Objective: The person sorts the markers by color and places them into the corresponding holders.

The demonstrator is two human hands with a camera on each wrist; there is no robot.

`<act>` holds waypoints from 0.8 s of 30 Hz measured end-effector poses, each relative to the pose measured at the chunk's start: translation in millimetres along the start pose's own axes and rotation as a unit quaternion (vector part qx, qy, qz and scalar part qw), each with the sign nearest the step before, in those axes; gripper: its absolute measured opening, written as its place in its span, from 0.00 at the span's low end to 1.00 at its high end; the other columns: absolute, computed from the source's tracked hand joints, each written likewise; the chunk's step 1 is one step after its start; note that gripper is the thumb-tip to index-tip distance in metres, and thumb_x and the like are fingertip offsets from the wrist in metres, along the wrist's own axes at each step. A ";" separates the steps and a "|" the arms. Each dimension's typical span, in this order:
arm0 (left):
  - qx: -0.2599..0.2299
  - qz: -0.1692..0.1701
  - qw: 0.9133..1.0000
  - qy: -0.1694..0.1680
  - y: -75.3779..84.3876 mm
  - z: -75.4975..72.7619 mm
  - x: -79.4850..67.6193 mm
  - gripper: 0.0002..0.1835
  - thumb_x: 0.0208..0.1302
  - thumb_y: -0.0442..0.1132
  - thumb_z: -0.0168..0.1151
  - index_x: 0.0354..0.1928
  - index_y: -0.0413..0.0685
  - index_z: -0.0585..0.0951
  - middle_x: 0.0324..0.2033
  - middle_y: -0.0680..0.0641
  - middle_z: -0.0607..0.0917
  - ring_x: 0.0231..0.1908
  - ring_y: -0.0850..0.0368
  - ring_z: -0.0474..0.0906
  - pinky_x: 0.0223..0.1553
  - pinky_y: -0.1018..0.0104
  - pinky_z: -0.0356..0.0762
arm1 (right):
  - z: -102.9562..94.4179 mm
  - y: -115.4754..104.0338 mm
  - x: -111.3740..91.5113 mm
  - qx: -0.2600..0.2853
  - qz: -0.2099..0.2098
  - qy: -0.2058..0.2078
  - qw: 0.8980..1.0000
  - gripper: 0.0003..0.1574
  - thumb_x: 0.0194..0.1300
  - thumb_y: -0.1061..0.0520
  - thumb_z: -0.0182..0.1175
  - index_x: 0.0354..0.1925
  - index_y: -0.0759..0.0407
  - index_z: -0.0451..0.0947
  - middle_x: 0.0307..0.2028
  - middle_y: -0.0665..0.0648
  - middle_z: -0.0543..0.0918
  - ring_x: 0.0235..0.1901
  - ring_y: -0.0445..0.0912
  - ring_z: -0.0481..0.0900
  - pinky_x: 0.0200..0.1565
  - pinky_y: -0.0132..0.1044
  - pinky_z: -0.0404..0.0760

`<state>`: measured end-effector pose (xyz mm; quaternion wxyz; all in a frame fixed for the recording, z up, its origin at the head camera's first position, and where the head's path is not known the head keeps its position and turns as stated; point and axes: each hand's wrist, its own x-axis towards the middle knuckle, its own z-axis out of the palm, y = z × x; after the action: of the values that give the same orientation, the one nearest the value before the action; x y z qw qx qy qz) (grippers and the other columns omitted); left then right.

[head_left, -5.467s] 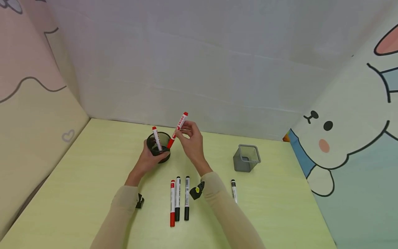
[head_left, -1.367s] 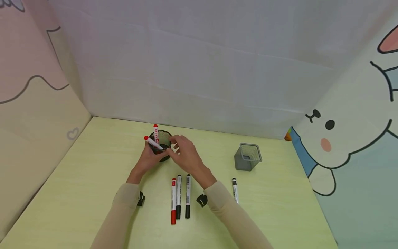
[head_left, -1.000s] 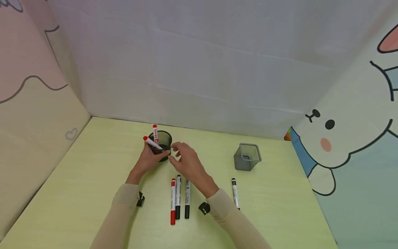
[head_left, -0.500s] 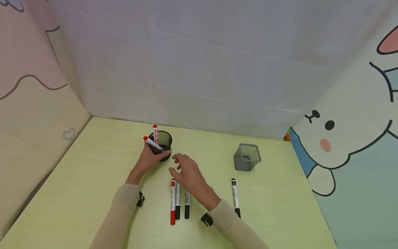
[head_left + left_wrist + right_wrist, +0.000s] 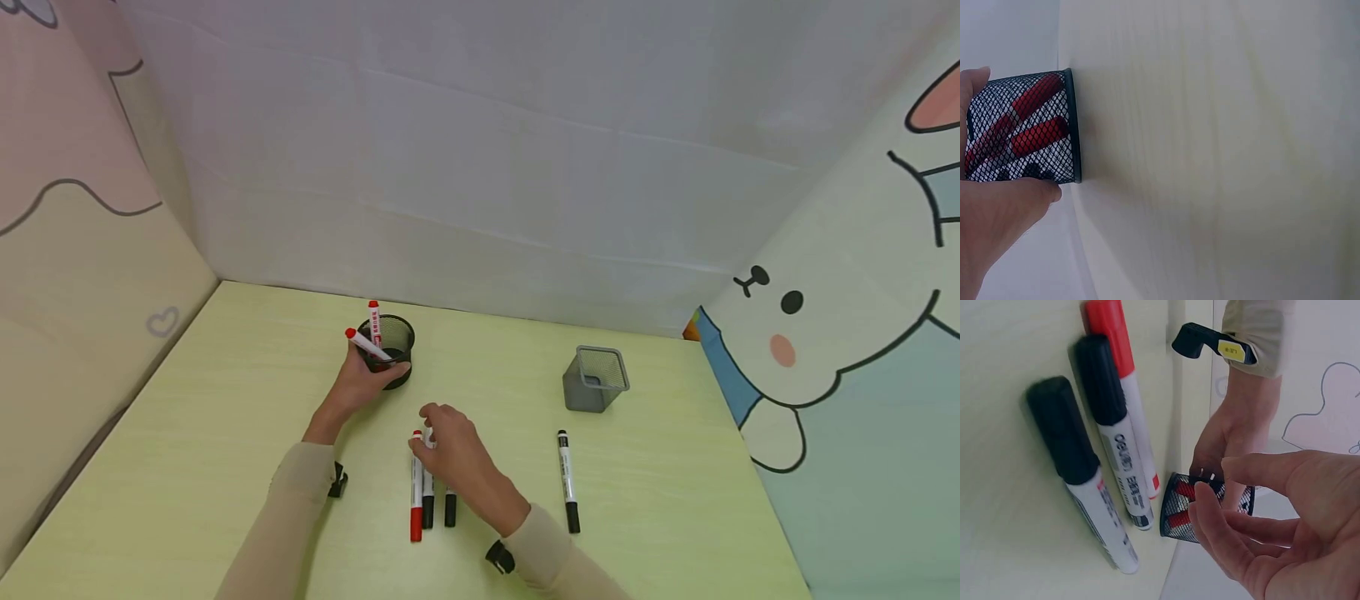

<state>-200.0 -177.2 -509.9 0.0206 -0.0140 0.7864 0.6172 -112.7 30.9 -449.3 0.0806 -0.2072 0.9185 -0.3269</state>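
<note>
I've got the left hand (image 5: 358,390) wrapped round the far cup (image 5: 397,337). Right hand (image 5: 456,450)'s nearer, fingers apart by the markers (image 5: 428,487).

The person's beige-sleeved left forearm (image 5: 279,521) reaches forward and slants to the right, ending in a bare left wrist (image 5: 324,427) and a left hand (image 5: 358,385) curved in a grip, its thumb stretched out to the right. The beige-sleeved right forearm (image 5: 566,558) slants forward and to the left, with the right hand (image 5: 456,448) nearer the body than the left one. Its back faces upward, the fingers bend loosely, and a gap separates thumb and fingertips.
</note>
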 end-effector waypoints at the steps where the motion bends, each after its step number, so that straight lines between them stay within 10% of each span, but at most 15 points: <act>1: 0.000 0.001 1.000 -0.001 -0.4 -0.1 0.4 0.53 0.64 0.41 0.74 0.77 0.42 0.46 0.69 0.32 0.65 0.69 0.38 0.63 0.71 0.41 0.60 | 1.7 0.2 -1.2 -0.002 0.003 -0.004 1.000 0.22 0.66 0.59 0.70 0.55 0.67 0.79 0.44 0.61 0.85 0.36 0.45 0.80 0.36 0.30 0.79; 24: -0.005 -0.002 1.000 0.002 -7.9 2.9 4.6 0.54 0.63 0.42 0.75 0.78 0.43 0.45 0.70 0.32 0.65 0.70 0.39 0.63 0.72 0.42 0.58 | 33.1 1.4 -10.9 -0.047 0.026 -0.051 0.997 0.16 0.61 0.64 0.73 0.44 0.69 0.79 0.32 0.56 0.78 0.30 0.42 0.70 0.28 0.29 0.71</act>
<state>-204.2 -176.2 -518.5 0.0207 -0.0169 0.7835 0.6209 -93.9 17.8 -475.7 0.1260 -0.2036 0.9325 -0.2705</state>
